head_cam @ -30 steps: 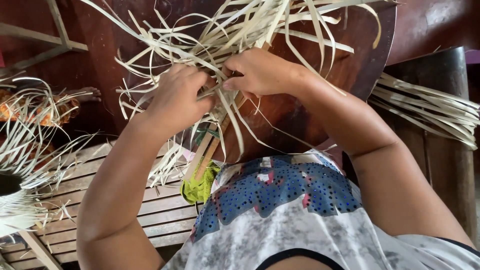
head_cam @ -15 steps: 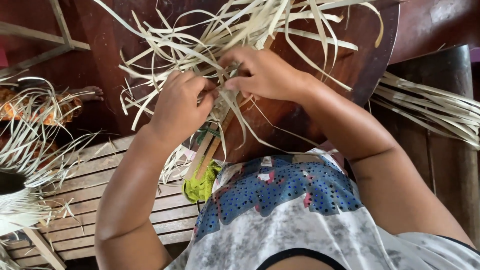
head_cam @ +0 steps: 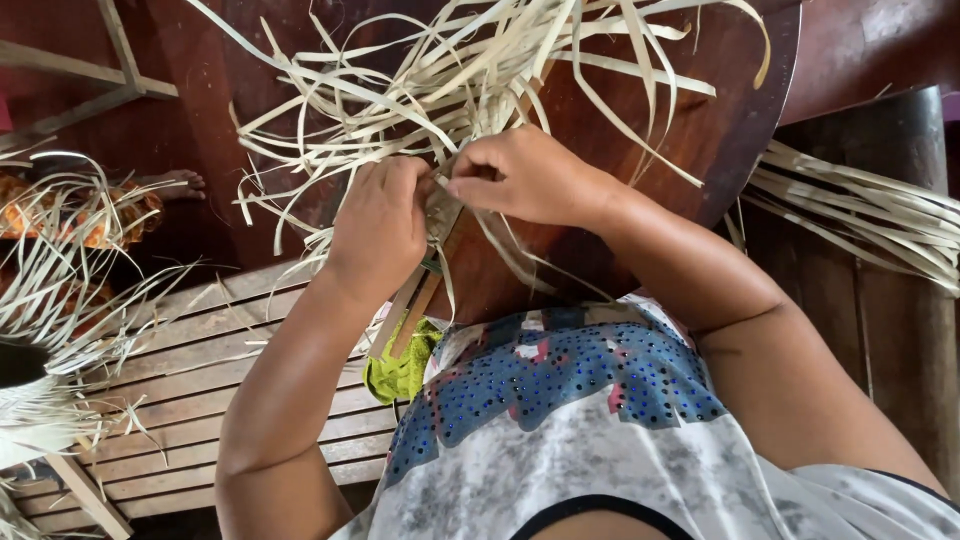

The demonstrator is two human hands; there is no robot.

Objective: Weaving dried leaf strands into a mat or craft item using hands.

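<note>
a second weaving [head_cam: 40,330] fans out at far left over the slatted bench [head_cam: 200,370]. the left hand [head_cam: 382,222] has its fingers closed on pale leaf strips [head_cam: 440,80], pinning the crossing (so it stays tight) against the round brown board [head_cam: 620,130]; the right hand [head_cam: 530,178] pinches one strip beside it.

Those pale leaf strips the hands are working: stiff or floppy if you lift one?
Probably floppy: the pale leaf strips arc and droop wherever they run free of the left hand and right hand. Likely light, being thin flat ribbons. Loose ends cross over the round wooden board, so lifting one would probably snag others.
</note>
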